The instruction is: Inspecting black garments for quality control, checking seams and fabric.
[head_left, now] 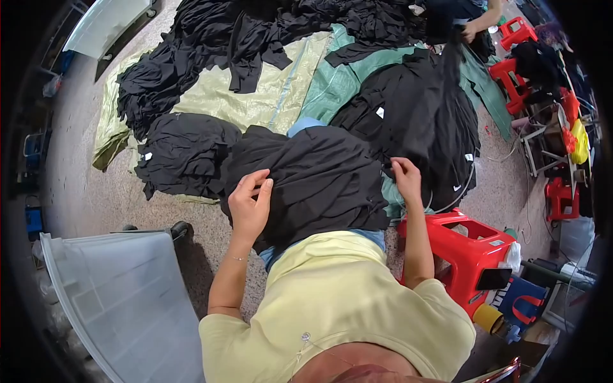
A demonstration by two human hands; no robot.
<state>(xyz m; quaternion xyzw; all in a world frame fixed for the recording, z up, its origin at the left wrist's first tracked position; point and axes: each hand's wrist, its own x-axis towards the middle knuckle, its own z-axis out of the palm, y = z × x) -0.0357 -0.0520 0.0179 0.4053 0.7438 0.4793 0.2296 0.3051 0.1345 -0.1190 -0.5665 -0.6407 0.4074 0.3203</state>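
A heap of black cloth garments (313, 169) lies across my lap. Over its left side is my left hand (250, 207), thumb and fingers apart, with nothing visible between them. At the heap's right edge my right hand (407, 181) has its fingertips drawn together beside the black cloth. What they pinch, if anything, is too small to make out. To the left sits a bundle of black garments (188, 150) with a small white label. A larger black pile (434, 121) with several white labels rises at the right.
Yellow woven sheeting (274, 89) and green sheeting (329, 86) lie under more black clothes (172, 64). A red stool (463, 246) stands close on my right, a translucent plastic bin (121, 287) on my left. Another person's hand (470, 32) is at the far right by dark cloth.
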